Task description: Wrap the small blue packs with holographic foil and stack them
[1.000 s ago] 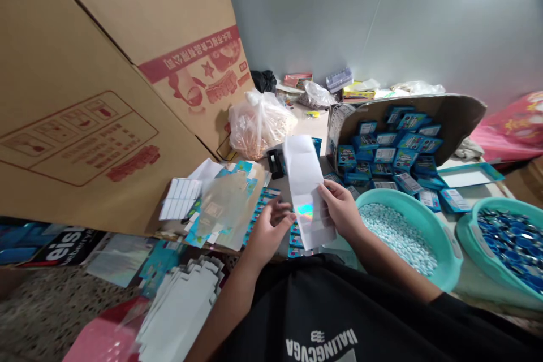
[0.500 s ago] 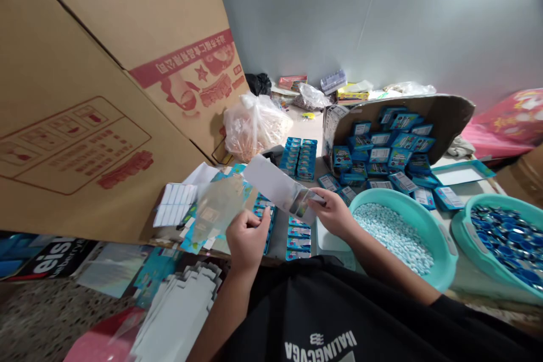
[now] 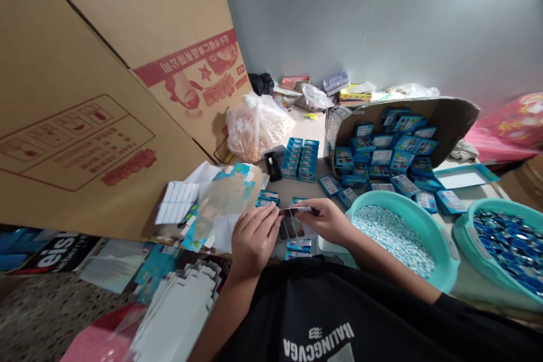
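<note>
My right hand (image 3: 326,219) pinches the right end of a long white strip with dark glossy patches (image 3: 291,226), just in front of my body. Across the strip's middle lies my left hand (image 3: 257,235), its fingers together and closed on it. The strip's white left end sticks out beyond that hand. Below and behind the strip are small blue printed boxes (image 3: 299,246) in rows, partly covered by the hands. Farther back, two more rows of blue boxes (image 3: 300,159) stand beside a small black object (image 3: 272,166).
To the right sit a teal basin of pale candies (image 3: 388,232) and another basin of blue shiny packets (image 3: 509,237). An open carton (image 3: 456,113) holds many blue boxes. Sticker sheets and papers (image 3: 224,198) lie left, by tall cardboard boxes (image 3: 178,107) and a tied plastic bag (image 3: 257,127).
The strip has come down and tilted flatter. My left hand, earlier apart from it, now lies closed over its middle. The small black object has come into clear view.
</note>
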Demonstrator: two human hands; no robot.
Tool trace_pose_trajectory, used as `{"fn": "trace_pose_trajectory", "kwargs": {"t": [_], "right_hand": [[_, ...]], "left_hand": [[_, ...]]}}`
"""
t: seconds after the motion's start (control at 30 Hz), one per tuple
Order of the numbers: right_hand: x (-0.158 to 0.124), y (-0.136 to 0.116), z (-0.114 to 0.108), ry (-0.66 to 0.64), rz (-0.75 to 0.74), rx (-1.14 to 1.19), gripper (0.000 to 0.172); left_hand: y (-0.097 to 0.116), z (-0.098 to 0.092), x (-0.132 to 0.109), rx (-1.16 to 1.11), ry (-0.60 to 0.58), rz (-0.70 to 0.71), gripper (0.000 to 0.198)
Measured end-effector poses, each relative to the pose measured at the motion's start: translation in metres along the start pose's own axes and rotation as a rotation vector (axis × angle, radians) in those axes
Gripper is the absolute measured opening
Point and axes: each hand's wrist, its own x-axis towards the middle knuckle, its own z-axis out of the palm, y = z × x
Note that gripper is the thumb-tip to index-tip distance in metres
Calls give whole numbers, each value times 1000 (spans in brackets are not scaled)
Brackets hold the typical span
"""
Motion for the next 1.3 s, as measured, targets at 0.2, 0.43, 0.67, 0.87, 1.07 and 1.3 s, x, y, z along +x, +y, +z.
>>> {"fn": "trace_pose_trajectory", "kwargs": {"t": [0.2, 0.43, 0.67, 0.87, 1.07, 1.3], "right_hand": [[-1, 3, 0, 22, 80, 156, 29], [-4, 7, 4, 44, 155, 232, 27], [0, 20, 5, 217, 231, 358, 32], [7, 78, -16, 565, 301, 233, 46], [-6, 134, -35, 558, 517, -474, 52], [0, 96, -12, 438, -78, -894, 44]], "left_hand": [[4, -1, -2, -52, -38, -7, 18], [0, 1, -16, -42, 9, 104, 32], [3, 9, -31, -311, -110, -68, 16], [-15, 22, -50, -491, 245, -810, 27], [-69, 22, -90, -660, 103, -1209, 50], [-66, 26, -113, -751, 30, -1251, 57]]}}
